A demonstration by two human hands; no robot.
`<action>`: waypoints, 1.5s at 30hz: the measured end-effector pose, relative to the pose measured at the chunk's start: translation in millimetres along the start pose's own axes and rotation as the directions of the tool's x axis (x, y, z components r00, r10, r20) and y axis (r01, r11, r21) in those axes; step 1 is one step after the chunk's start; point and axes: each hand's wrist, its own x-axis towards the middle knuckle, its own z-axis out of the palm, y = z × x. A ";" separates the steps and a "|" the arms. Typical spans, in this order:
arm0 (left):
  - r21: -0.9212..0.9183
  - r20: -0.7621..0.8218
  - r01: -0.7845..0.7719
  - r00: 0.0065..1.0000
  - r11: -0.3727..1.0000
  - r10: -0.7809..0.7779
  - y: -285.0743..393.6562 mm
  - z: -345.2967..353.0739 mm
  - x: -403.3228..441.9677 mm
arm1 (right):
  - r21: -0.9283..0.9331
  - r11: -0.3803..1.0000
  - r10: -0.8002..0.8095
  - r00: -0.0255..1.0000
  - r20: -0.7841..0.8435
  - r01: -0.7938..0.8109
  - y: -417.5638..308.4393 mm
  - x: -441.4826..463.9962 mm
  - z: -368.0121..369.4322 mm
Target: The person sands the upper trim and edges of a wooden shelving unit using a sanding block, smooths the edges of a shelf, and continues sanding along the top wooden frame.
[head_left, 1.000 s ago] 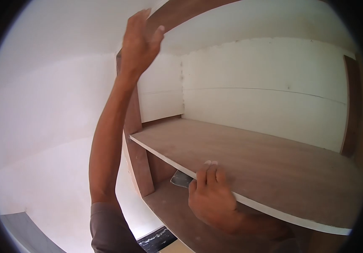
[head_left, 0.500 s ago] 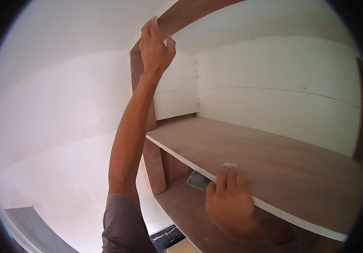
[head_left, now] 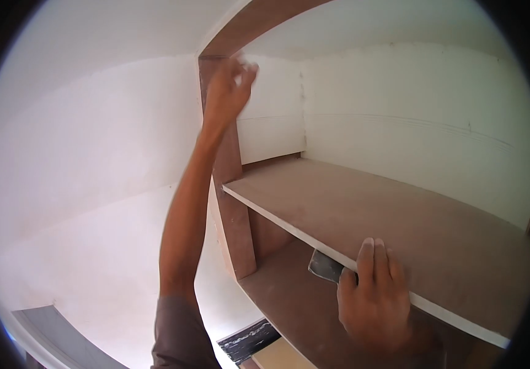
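Note:
My left hand (head_left: 228, 89) is raised beside the upper left corner of the brown wooden frame (head_left: 228, 160). Its fingers are loosely bent with the thumb apart; the fingertips are blurred, and I see nothing held. Lower right, my right hand (head_left: 375, 301) lies over the pale front edge of the brown shelf board (head_left: 363, 203), fingertips on the top face. A scraper (head_left: 324, 266) with a dark flat blade juts out to the left from under this hand, just below the shelf edge. The palm hides its handle.
White panels (head_left: 400, 92) back the upper compartment. Under the shelf lies a lower brown board (head_left: 283, 277). A smooth white wall (head_left: 93, 184) runs along the left. At the bottom are a grey-topped ledge (head_left: 62, 335) and a black, white-smeared strip (head_left: 249, 340).
My left hand has come down from the top frame piece to the corner. My right hand has slid right along the shelf edge, the scraper moving with it. The view has shifted slightly.

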 end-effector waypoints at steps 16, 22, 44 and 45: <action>-0.130 0.709 0.077 0.705 0.989 0.038 167.3 -29.2 -220.5 | -0.010 0.994 -0.102 0.977 0.187 0.105 5.7 -0.5 -9.4; 0.006 0.560 0.272 0.797 0.962 -0.228 176.1 -31.1 -200.8 | -0.096 0.986 -0.123 0.982 0.143 0.137 8.3 -3.9 -14.0; 0.350 -0.234 -0.668 0.616 0.656 0.752 393.5 121.7 56.0 | -0.079 0.986 -0.122 0.962 0.246 0.146 9.5 0.1 -18.1; 0.332 -0.288 -0.683 0.583 0.651 0.759 396.7 126.3 57.4 | -0.077 0.986 -0.123 0.964 0.234 0.145 9.8 1.1 -17.9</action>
